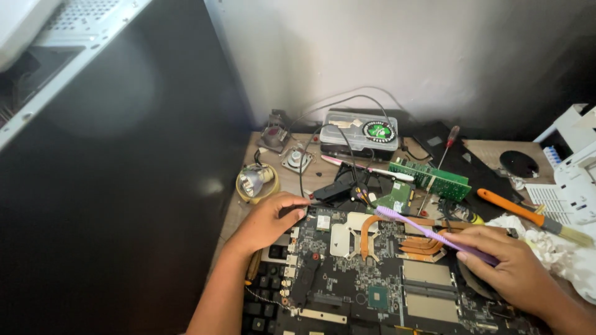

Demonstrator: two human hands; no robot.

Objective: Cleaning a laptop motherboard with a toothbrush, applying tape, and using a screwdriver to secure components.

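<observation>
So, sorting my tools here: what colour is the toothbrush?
Purple, seen in the head view: the toothbrush in the right hand.

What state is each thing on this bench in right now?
Left hand: resting on the circuit board's top left corner.
Right hand: shut on the purple toothbrush.
Circuit board: lying flat, bare, copper pipes exposed.
Paintbrush: lying loose.
Red screwdriver: lying unused.

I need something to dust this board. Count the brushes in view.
2. A purple toothbrush is held in the right hand over the motherboard; an orange-handled paintbrush lies right of it. Clutter may hide others.
</observation>
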